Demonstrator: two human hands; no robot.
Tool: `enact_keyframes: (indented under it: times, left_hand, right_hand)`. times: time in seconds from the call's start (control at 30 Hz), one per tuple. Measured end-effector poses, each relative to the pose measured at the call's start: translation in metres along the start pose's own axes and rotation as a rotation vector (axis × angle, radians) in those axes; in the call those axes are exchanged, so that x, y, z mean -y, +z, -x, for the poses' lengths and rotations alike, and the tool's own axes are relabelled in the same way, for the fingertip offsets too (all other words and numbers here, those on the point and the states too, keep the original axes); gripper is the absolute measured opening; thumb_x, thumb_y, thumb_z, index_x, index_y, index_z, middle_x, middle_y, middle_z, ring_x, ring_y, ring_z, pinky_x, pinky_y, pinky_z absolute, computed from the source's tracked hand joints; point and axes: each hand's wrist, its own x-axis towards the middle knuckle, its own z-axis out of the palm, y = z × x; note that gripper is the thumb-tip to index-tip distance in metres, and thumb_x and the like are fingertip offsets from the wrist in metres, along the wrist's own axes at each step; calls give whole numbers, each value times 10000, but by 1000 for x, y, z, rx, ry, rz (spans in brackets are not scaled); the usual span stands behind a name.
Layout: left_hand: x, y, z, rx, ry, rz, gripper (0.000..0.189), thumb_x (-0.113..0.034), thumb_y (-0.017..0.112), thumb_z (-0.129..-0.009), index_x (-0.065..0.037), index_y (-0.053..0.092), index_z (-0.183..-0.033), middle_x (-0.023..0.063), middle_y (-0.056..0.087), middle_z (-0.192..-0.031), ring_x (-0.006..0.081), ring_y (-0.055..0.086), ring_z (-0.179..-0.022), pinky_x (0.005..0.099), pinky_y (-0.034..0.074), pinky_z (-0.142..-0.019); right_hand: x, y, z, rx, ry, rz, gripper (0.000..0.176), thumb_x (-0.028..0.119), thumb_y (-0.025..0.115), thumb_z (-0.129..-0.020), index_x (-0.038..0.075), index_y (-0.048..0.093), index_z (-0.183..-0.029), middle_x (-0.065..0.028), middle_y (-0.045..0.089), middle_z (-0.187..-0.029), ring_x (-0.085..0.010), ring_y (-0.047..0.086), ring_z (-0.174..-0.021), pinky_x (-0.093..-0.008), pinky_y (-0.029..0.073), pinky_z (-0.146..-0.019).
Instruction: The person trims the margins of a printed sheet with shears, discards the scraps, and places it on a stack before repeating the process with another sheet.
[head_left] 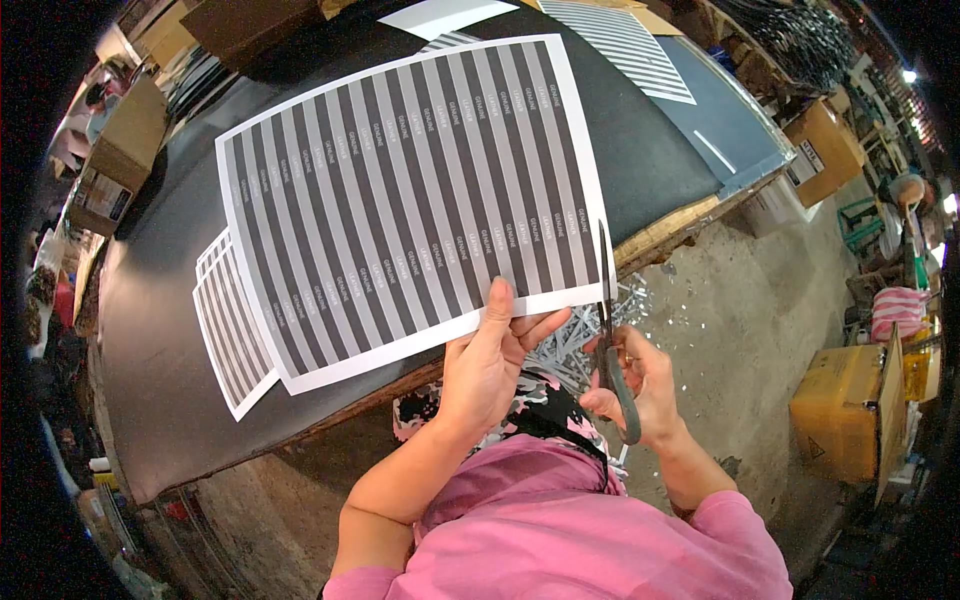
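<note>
My left hand [490, 350] pinches the lower edge of a large striped sheet [410, 210], thumb on top and fingers beneath. Dark and light grey bands cross the sheet, printed with small "GENUINE LEATHER" words, inside a white border. In my right hand [640, 380] is a pair of scissors [617, 385] with dark handles. Its blades point away from me and straddle the white border at the sheet's lower right corner. Partly under the large sheet, a smaller striped sheet [235, 335] lies on the black tabletop [160, 390].
More striped sheets [625, 50] and a white sheet [445, 15] lie at the table's far side. Paper strips [570, 345] litter the floor below its edge. Cardboard boxes stand left [120, 160] and right [845, 410]. Another person [910, 190] is at the far right.
</note>
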Motion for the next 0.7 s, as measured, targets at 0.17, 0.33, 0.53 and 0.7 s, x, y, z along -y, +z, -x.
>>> enact_keyframes:
  times: [0.17, 0.33, 0.53, 0.7]
  left_hand:
    - [1, 1, -1, -2, -1, -4, 253, -247, 473, -906, -30, 499, -1033, 136, 578, -1041, 265, 589, -962, 378, 520, -828]
    - [0, 3, -1, -10, -7, -1, 262, -252, 476, -904, -27, 496, -1037, 141, 576, -1044, 267, 590, -961, 387, 518, -833]
    - [2, 3, -2, -3, -6, -3, 262, -252, 465, -909, -17, 497, -1020, 149, 578, -1051, 274, 589, -967, 391, 517, -837]
    - [1, 2, -2, 18, -9, -13, 303, -271, 465, -907, 7, 494, -1026, 146, 573, -1049, 265, 584, -973, 386, 501, -864]
  right_hand:
    - [-4, 0, 1, -23, -7, -6, 559, 296, 801, -639, -34, 507, -982, -18, 537, -623, -53, 506, -505, -176, 384, -442]
    - [-3, 2, 1, -65, -15, -40, 533, 279, 806, -635, -32, 514, -955, -10, 525, -599, -39, 481, -464, -169, 355, -407]
    - [1, 2, 3, -73, 76, -64, 480, 211, 812, -634, -4, 524, -952, 19, 517, -617, -12, 449, -551, -163, 347, -479]
    - [3, 3, 4, -80, 89, -44, 484, 217, 809, -638, -15, 520, -950, 1, 554, -659, -11, 471, -588, -164, 368, -499]
